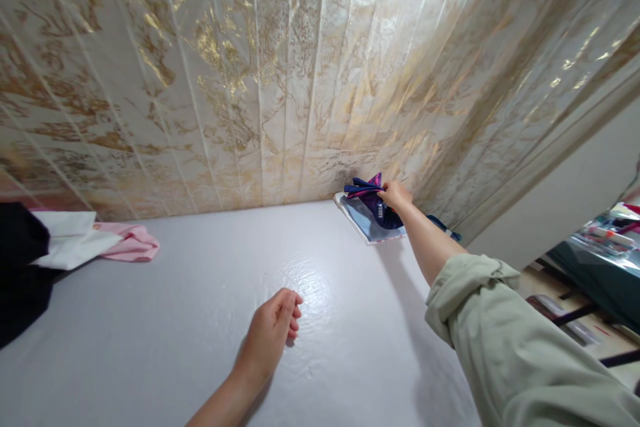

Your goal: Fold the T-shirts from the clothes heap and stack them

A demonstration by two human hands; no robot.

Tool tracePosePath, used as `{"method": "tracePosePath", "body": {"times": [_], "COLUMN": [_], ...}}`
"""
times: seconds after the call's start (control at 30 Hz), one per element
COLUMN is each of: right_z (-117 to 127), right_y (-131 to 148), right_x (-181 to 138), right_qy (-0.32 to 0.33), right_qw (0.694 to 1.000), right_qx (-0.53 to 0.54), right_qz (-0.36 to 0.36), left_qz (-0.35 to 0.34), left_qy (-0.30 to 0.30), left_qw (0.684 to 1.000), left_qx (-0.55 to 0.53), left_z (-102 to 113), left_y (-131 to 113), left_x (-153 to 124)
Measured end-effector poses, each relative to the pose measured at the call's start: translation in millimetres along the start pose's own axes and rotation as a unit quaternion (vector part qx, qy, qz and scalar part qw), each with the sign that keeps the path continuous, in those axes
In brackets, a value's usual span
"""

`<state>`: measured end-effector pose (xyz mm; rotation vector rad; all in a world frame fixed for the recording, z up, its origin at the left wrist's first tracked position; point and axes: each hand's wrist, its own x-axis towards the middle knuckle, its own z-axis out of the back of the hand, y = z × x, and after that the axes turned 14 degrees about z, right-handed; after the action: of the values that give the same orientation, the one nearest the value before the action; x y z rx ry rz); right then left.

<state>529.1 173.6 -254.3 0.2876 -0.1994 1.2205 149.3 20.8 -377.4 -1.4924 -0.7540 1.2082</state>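
Note:
My right hand reaches to the far right corner of the white table and is closed on a dark blue and pink folded garment. That garment rests on a small stack of folded clothes, light blue on top, against the wall. My left hand rests on the table near the front centre, fingers loosely curled, holding nothing.
A gold and cream panelled wall rises behind the table. At the left edge lie a pink garment, a white one and a black one. A gap at the right shows a floor and cluttered furniture.

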Motion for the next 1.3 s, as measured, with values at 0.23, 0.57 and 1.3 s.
{"method": "tracePosePath", "body": {"times": [0.23,0.57,1.3], "right_z": [-22.5,-30.2,-70.6], "right_y": [-6.7,-14.9,40.0], "right_x": [5.9,9.6,-59.6], "right_qy": [0.01,0.031,0.097], "right_qw": [1.0,0.999,0.983], "right_qx": [-0.001,-0.008,-0.057], "right_qz": [-0.001,0.009,0.146], "left_qz": [-0.003,-0.01,-0.009], "left_qy": [0.0,0.006,0.002], "left_qw": [1.0,1.0,0.999], "left_qx": [0.012,0.019,0.034], "left_z": [-0.1,0.0,-1.5], "left_y": [3.6,6.5,1.7], "left_x": [3.8,4.2,0.8]}}
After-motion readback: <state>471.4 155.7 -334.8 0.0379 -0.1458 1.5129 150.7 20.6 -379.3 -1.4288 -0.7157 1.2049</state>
